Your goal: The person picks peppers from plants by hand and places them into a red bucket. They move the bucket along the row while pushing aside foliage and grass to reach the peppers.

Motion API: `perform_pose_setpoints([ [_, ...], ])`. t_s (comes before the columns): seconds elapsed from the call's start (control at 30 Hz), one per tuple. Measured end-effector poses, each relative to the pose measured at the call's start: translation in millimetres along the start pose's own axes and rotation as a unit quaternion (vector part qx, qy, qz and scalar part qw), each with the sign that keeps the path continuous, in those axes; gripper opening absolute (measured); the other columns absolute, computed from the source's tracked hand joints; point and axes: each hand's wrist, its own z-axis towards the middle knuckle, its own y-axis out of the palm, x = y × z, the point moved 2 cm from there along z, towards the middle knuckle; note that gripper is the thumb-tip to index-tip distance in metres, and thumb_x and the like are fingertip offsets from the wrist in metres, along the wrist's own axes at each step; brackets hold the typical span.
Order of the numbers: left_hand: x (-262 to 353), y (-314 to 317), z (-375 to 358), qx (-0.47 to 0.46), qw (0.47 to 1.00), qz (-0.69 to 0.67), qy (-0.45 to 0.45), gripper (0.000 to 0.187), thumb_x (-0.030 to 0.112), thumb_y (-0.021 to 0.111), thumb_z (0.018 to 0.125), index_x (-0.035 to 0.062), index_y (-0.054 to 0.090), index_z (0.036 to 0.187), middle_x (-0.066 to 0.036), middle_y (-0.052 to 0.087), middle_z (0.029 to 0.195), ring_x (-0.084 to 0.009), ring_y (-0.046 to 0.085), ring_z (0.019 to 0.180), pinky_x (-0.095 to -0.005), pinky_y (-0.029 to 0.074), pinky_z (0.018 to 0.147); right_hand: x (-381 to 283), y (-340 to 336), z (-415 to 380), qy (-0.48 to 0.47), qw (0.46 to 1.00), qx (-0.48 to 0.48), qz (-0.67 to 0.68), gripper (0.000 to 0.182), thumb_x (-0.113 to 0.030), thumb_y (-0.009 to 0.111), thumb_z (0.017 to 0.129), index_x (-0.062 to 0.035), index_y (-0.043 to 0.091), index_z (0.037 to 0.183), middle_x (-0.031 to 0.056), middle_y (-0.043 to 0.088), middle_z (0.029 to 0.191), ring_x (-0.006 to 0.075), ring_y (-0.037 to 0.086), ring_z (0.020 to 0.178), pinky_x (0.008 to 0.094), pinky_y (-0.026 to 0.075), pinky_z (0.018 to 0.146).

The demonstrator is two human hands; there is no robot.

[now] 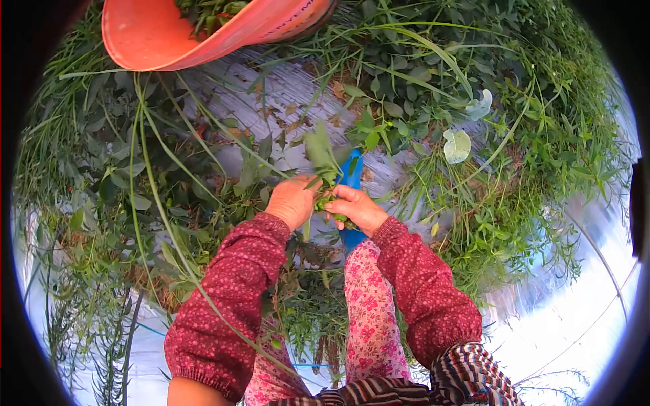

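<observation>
1. R hand (360, 208): fingers curled in narrow, holding a bunch of green pods (323, 201); exact kind n/c, fingers cover part of it.
2. L hand (291, 199): right beside R hand, fingers bent in at the same bunch; tips partly hidden by foliage, so can't tell if it grips or only touches.
3. Pods' pos.: betw. the two hands, approx. mid-view, above the plastic sheet (301, 84). Leafy sprig (321, 150) sticks up from there, blurred.
4. Blue shoe (352, 174): just behind R hand & bunch, partly covered; floral trouser leg (372, 304) runs up from it.
5. Both forearms in dark red patterned sleeves (237, 284), cuffs at wrists; striped garment (474, 372) at bottom edge, R side.
6. Orange-red bucket (145, 40): top L, well apart from hands, cut off by view edge; mouth seen at a slant, green pepper-like pods (215, 15) inside, dark lettering on outer wall, only partly legible.
7. Grass & leafy plants (535, 155) on both sides, esp. dense R; long grass blades (159, 196) cross L side, one over L sleeve.
8. Pale round leaf (457, 146) R of hands, near top of weeds; dry leaf bits (291, 109) on sheet.
</observation>
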Motion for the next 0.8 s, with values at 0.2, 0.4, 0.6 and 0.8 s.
perform_pose_setpoints([
  [0.2,20,-28,3,-0.022,0.994,0.098,-0.044,0.015,0.013,0.059,0.073,0.0047,0.059,0.086,-0.017,0.062,0.081,-0.0306,0.063,0.077,-0.0419,0.05,0.067,-9,12,-17,0.034,0.996,0.036,-0.076,0.029,-0.023,0.064,0.084,-0.002,0.055,0.102,0.0026,0.057,0.075,0.0092,0.049,0.057,0.0223,0.041,0.051],
  [0.4,6,-55,7,0.026,0.993,0.098,-0.056,0.014,0.016,0.055,0.075,0.0044,0.062,0.08,-0.013,0.064,0.073,-0.0305,0.064,0.077,-0.0414,0.051,0.065,-18,46,-64,0.129,0.979,-0.146,-0.067,0.027,-0.02,0.061,0.087,-0.0039,0.055,0.108,0.0047,0.059,0.081,0.0097,0.054,0.063,0.0226,0.043,0.051],
  [0.6,34,-84,-13,0.005,0.989,-0.043,-0.141,0.028,0.022,0.057,0.083,0.0052,0.061,0.105,-0.016,0.063,0.081,-0.0279,0.061,0.075,-0.0351,0.047,0.068,-81,89,-108,-0.023,0.986,-0.149,0.069,0.032,-0.022,0.06,0.087,-0.0056,0.053,0.113,0.0072,0.057,0.085,0.0117,0.053,0.069,0.023,0.044,0.056],
  [0.8,48,-180,-75,0.269,0.805,-0.507,-0.151,0.011,0.013,0.063,0.08,0.0023,0.062,0.084,0.001,0.056,0.072,-0.0052,0.048,0.068,-0.0232,0.043,0.06,-265,177,-82,-0.261,0.961,-0.095,0.003,0.032,-0.032,0.044,0.095,-0.0083,0.051,0.116,0.0042,0.059,0.094,0.0106,0.057,0.075,0.0226,0.046,0.058],
])
